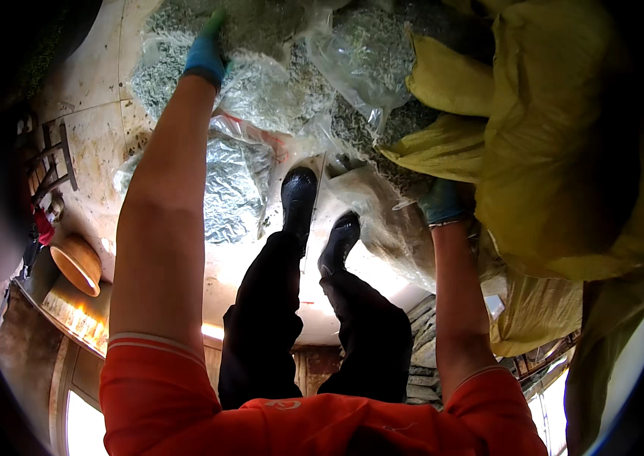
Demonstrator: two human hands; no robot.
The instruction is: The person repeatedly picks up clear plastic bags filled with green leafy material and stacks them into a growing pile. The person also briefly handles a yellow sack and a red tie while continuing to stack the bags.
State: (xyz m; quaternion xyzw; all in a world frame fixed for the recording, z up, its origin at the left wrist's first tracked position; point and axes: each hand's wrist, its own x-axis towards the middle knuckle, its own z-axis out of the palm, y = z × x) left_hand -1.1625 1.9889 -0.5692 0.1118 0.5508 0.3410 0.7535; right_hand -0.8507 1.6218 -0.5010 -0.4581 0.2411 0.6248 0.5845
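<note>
My left hand point(208, 55), in a blue and green glove, reaches forward onto the clear plastic bags point(261, 87) of grey-green, dried-looking leafy matter. Its visible fingers look stretched out along the plastic. On the right, my right hand point(444, 202), gloved in dark blue, is low beside the mouth of a yellow sack point(550, 152). Shadow and the sack's folds hide those fingers, so I cannot make out a grip. Loose leafy matter point(352, 125) lies between the bags and the sack.
Another shiny clear bag point(234, 190) lies left of my black boots point(299, 194). Crumpled clear plastic point(390, 213) spreads near the right boot. Farther left are an orange-brown basin point(76, 264) and a small dark wooden stool point(54, 163) on the pale, dirt-specked floor point(94, 152).
</note>
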